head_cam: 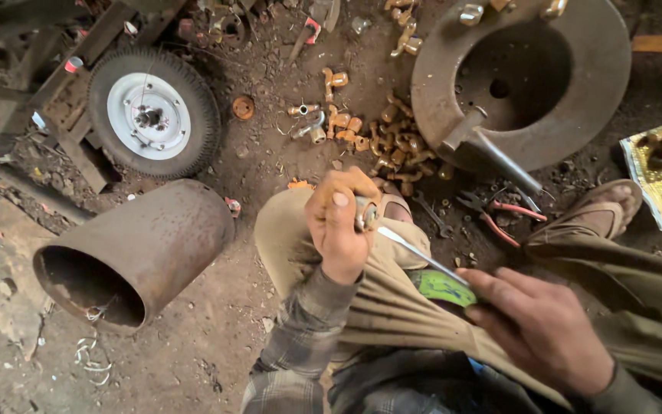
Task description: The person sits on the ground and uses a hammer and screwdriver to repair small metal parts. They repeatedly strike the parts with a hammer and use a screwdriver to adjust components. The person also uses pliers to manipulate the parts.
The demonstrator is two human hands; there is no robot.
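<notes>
Head view, looking down past the knees: the left hand [339, 224] is curled shut around a small metal fitting [365, 212], thumb up and fingers wrapped so the piece sits steady just above the left knee. The right hand [542, 328] closes on the green handle of a screwdriver [430, 268], whose slim shaft slants up and left so that its tip meets the fitting, seemingly so the tip can work on the held piece. Both forearms rest over khaki trousers [392, 307], which braces the hands. On the dirt floor just beyond the left hand lies a heap of rusty brass-coloured fittings [396, 146], near enough to reach. Red-handled pliers [492, 213] and a small spanner [432, 215] lie by the sandalled foot [607, 207]. A large rusted steel disc [522, 77] with a sunken centre sits farther out, a rusty open cylinder [136, 253] lies on its side to the left, and a small wheel [151, 113] lies beyond it.
</notes>
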